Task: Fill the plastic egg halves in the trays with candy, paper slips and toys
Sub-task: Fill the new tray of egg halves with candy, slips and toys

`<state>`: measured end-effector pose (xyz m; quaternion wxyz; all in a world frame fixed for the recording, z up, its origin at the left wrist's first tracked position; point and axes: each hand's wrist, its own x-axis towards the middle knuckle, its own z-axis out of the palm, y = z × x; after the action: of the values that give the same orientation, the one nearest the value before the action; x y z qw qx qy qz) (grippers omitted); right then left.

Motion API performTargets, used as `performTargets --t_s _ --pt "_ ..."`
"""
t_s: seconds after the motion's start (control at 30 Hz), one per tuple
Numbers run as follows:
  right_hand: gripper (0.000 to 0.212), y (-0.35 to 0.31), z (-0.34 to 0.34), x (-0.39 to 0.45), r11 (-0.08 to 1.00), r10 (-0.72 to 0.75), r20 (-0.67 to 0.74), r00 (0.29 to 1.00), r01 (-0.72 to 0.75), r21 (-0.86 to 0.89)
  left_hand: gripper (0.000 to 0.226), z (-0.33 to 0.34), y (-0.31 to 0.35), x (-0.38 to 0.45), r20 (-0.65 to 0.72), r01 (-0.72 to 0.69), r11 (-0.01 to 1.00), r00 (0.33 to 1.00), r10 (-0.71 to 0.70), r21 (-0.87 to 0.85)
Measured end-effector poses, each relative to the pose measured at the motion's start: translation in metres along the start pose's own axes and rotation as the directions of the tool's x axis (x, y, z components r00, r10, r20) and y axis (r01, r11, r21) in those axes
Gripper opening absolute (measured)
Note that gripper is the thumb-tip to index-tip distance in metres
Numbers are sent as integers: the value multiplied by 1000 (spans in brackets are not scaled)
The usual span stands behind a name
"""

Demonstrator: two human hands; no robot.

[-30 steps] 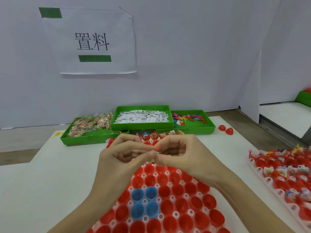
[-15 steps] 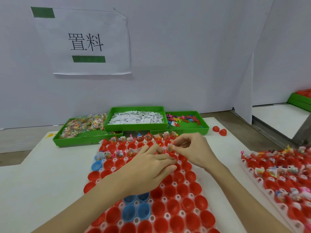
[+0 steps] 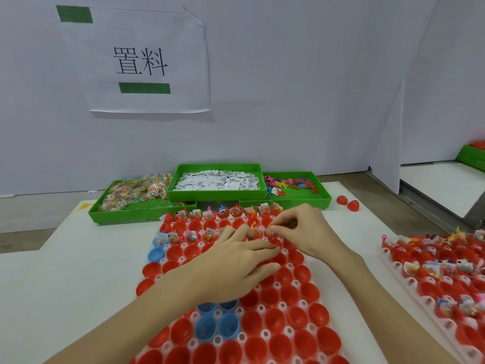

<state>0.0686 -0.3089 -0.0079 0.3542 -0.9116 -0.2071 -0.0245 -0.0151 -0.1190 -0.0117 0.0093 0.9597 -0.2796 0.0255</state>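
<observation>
Egg halves (image 3: 267, 295), mostly red with a few blue ones, sit open side up in a white tray (image 3: 262, 307) directly in front of the person, so each cup can take its filling from above. The two far rows already hold candy, slips and small toys, while the nearer rows look unfilled, which suggests the work runs from far to near. The right hand (image 3: 301, 232) hovers at the second row, its fingers (image 3: 275, 228) curled and pinched together over a cup; whatever they pinch is too small to make out, but it is probably a piece being dropped in. The left hand (image 3: 236, 264) lies flat across the cups just beside it, fingers (image 3: 262, 249) straight and slightly spread, likely steadying the tray. Three green bins stand just beyond the tray for short reaches: candy (image 3: 136, 191) on the left, paper slips (image 3: 217, 178) in the middle, coloured toys (image 3: 291, 183) on the right. A second tray (image 3: 388, 261) of filled halves sits on the right. Everything rests on a white table (image 3: 78, 271) against a pale wall carrying a printed paper sign (image 3: 139, 61); two loose red halves (image 3: 347, 202) lie near the toy bin.
</observation>
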Motion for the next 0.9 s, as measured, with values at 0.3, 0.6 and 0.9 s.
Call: performTargets --t_s 0.3,0.6,0.9 --pt "12 -6 10 5 995 69 -77 995 -74 -69 58 5 -3 3 -44 -14 1000 999 15 24" --pt "17 -2 -8 -3 998 1 -140 990 9 68 54 -1 -6 -6 -153 0 939 987 -56 -343" --pt "23 -19 6 -9 960 -56 -183 982 103 260 15 -2 -154 -35 -511 521 744 543 -667 -417"
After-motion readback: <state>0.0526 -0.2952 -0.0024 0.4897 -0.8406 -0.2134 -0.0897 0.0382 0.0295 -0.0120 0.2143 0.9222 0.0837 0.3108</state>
